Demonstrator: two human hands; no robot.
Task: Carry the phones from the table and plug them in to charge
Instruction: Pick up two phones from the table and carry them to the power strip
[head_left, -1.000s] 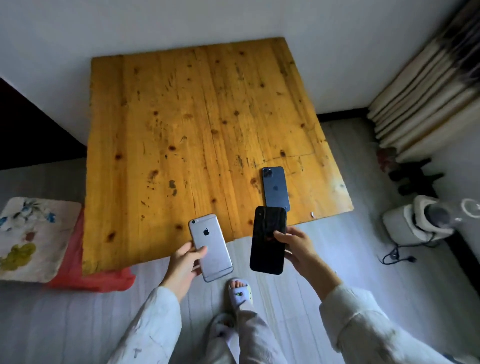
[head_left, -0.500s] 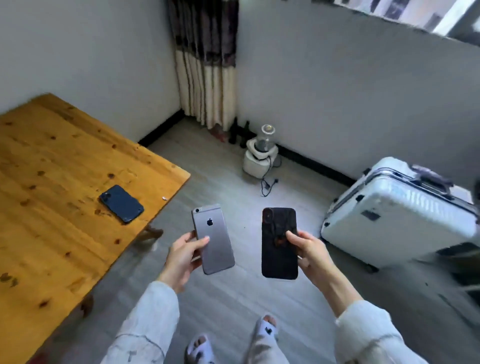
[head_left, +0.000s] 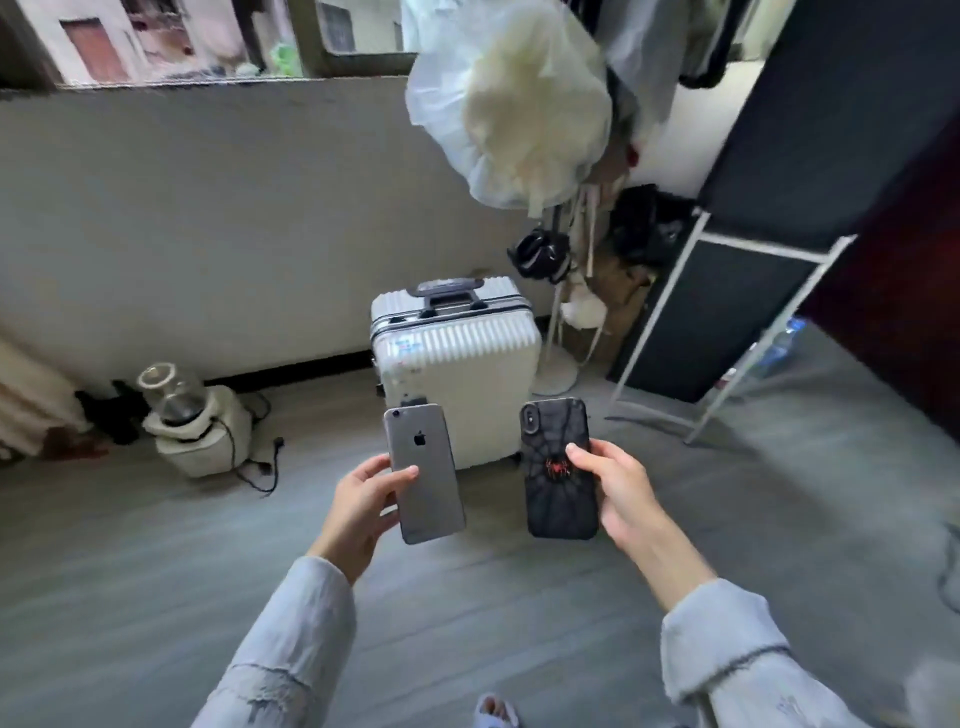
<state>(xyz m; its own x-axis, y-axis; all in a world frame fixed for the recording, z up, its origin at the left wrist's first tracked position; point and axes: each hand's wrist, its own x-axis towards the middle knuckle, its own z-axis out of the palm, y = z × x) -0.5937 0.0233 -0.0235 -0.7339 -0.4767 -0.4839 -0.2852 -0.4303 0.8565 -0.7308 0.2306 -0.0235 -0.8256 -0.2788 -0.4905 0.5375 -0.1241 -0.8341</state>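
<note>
My left hand (head_left: 363, 501) grips a grey phone (head_left: 423, 473) by its left edge, back side up, thumb across the back. My right hand (head_left: 615, 486) holds a black phone (head_left: 558, 467) in a spider-web case, thumb on its back near a red spider mark. Both phones are held upright in front of me, side by side, above the floor. The wooden table and the dark blue phone are out of view. No charger or socket shows.
A white suitcase (head_left: 457, 364) stands straight ahead against the wall. A white blender (head_left: 195, 421) with a loose black cord (head_left: 260, 467) sits on the floor at left. A dark wardrobe on a white frame (head_left: 727, 312) and hanging clothes (head_left: 514, 104) fill the right.
The view has swung right: the table and the dark blue phone have left the frame and the suitcase now stands ahead. Both hands still hold their phones.
</note>
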